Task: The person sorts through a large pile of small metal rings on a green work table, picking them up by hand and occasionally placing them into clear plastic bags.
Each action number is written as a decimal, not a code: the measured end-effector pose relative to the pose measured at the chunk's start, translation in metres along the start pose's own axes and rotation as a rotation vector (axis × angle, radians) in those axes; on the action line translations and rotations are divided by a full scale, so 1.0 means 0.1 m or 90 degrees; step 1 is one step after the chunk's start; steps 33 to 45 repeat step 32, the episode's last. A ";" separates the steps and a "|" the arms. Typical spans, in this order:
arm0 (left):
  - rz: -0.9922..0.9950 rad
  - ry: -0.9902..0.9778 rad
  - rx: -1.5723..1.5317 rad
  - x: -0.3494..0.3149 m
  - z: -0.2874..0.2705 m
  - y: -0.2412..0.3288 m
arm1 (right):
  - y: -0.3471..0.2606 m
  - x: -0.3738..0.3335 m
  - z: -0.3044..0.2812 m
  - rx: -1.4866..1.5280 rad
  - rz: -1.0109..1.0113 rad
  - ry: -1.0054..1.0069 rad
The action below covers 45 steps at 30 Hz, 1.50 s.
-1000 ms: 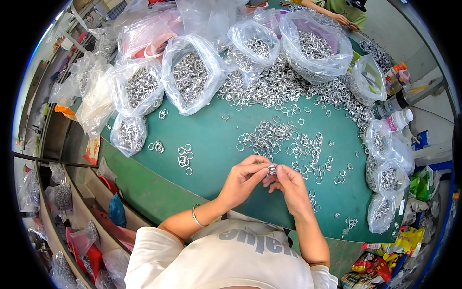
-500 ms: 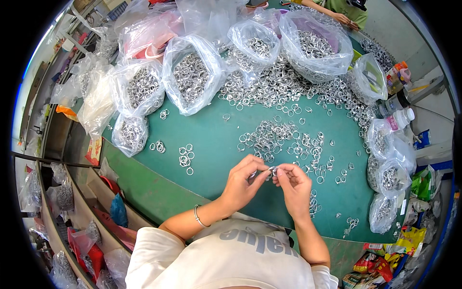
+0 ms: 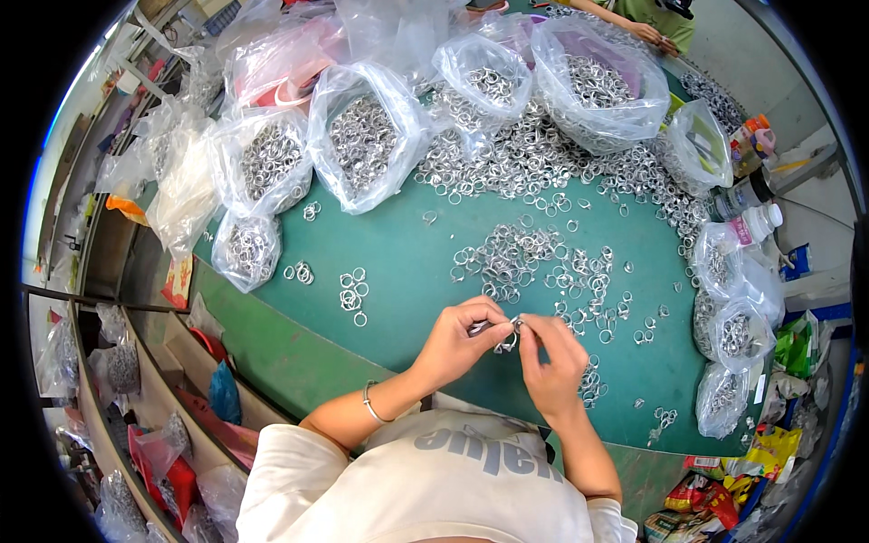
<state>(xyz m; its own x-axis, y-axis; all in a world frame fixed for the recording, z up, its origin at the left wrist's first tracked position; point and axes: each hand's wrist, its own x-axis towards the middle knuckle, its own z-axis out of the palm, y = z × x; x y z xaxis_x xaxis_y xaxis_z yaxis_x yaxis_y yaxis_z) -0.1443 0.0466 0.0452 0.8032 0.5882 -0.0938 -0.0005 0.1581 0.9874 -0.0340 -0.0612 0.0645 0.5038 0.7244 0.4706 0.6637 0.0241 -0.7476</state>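
Note:
Near the front edge of the green table, my two hands meet over a small silver ring (image 3: 516, 325). My left hand (image 3: 460, 342) is closed, with thumb and forefinger pinching the ring's left side; more metal shows between its fingers, too small to make out. My right hand (image 3: 554, 355) pinches the same ring from the right with thumb and fingertips. Just beyond them lies a loose heap of silver rings (image 3: 507, 258), with scattered rings (image 3: 588, 285) to its right. A small cluster of rings (image 3: 353, 294) lies left of my hands.
Clear plastic bags full of rings (image 3: 362, 145) line the far side of the green table (image 3: 389, 253), beside a large ring pile (image 3: 507, 167). Smaller filled bags (image 3: 733, 330) and a white-capped bottle (image 3: 759, 223) stand at the right. Another person's hands (image 3: 656, 38) work at the far right.
My fingers have shifted on the ring, which now shows more plainly between them. My right hand's fingers are more extended. The view has moved slightly.

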 end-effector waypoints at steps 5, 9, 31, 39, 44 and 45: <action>0.078 0.042 0.089 -0.03 0.06 0.07 | 0.02 0.03 0.02 -0.131 -0.148 0.032; -0.068 -0.041 -0.145 -0.02 0.00 -0.04 | 0.12 0.04 -0.02 -0.088 -0.150 0.010; -0.201 -0.028 -0.551 0.06 -0.02 -0.13 | 0.28 -0.19 -0.17 0.831 0.465 0.002; -0.212 -0.033 -0.533 0.06 0.00 -0.09 | 0.33 -0.20 -0.16 0.919 0.542 -0.010; -0.212 -0.033 -0.533 0.06 0.00 -0.09 | 0.33 -0.20 -0.16 0.919 0.542 -0.010; -0.212 -0.033 -0.533 0.06 0.00 -0.09 | 0.33 -0.20 -0.16 0.919 0.542 -0.010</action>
